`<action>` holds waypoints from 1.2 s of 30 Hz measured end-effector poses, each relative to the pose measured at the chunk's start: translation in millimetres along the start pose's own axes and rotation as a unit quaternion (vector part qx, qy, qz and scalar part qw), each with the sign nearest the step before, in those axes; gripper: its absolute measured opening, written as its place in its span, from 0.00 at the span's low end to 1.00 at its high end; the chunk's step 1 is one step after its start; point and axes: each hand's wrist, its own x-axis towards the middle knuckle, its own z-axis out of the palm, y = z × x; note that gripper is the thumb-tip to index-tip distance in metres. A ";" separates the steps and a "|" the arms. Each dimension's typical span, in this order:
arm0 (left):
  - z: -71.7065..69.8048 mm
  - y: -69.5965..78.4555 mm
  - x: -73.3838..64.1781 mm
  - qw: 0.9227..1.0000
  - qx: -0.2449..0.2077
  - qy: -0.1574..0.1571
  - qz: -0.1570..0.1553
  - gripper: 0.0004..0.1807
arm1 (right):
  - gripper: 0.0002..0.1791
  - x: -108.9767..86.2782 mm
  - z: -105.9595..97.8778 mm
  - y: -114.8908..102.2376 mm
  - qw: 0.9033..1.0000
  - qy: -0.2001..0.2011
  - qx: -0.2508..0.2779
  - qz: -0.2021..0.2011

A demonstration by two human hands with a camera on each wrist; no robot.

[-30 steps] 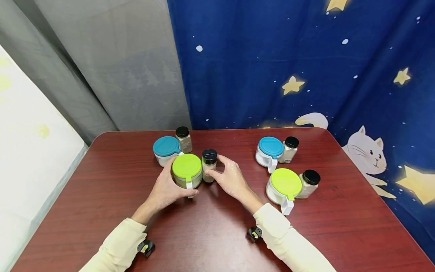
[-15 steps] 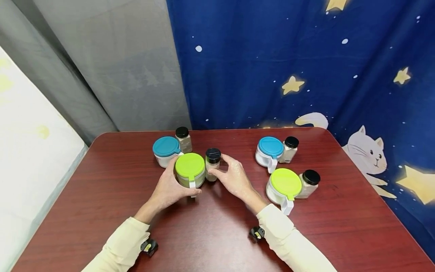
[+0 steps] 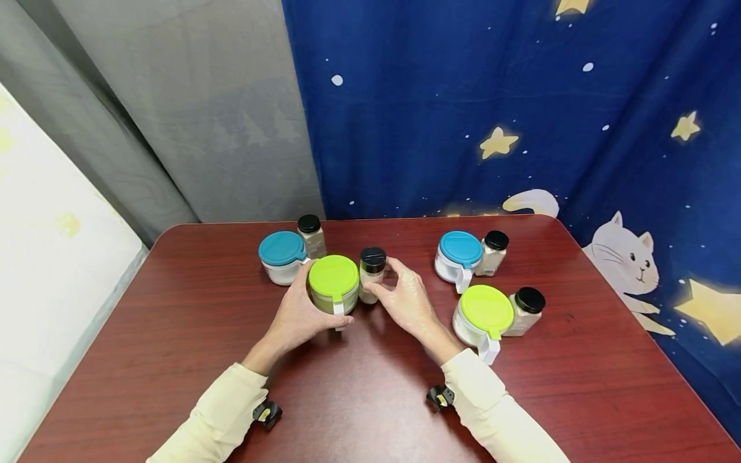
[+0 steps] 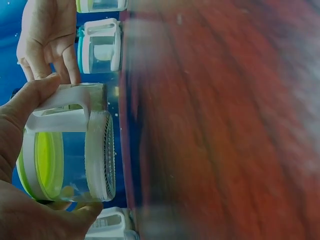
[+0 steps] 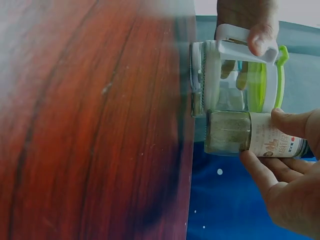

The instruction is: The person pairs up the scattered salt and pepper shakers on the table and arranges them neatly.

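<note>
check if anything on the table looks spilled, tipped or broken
Nothing stands out. The green-lidded clear jar in the left hand and the black-capped spice bottle in the right hand stand upright.

a dark red wood-grain desk (image 3: 173, 334) carries the rest. toward its far left corner stands a blue-lidded jar (image 3: 281, 256) with a small black-capped bottle (image 3: 312, 235) just beside it, nearer the far edge. toward the far right, a second blue-lidded jar (image 3: 459, 256) stands touching another black-capped bottle (image 3: 494, 253). closer to the right edge, a green-lidded jar (image 3: 485, 315) with a white handle stands against a third black-capped bottle (image 3: 524, 310). behind the far edge hang a grey curtain (image 3: 191, 109) and a blue curtain (image 3: 521, 103) printed with stars and a white cat.
</note>
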 end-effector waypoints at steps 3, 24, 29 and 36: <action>3.8 2.9 3.1 1.000 0.000 0.002 0.003 0.64 | 0.27 -0.7 -2.7 1.1 1.000 0.008 0.012 0.010; 30.0 2.2 34.7 1.000 -0.018 -0.001 0.000 0.62 | 0.29 10.1 -3.4 21.1 0.996 0.077 0.010 0.052; 36.5 3.0 40.6 1.000 -0.014 0.002 0.003 0.63 | 0.29 13.5 -3.6 25.0 0.994 0.090 0.035 0.053; 44.4 6.9 49.3 1.000 -0.012 0.014 0.010 0.62 | 0.29 22.6 -6.2 26.2 0.991 0.104 0.057 0.057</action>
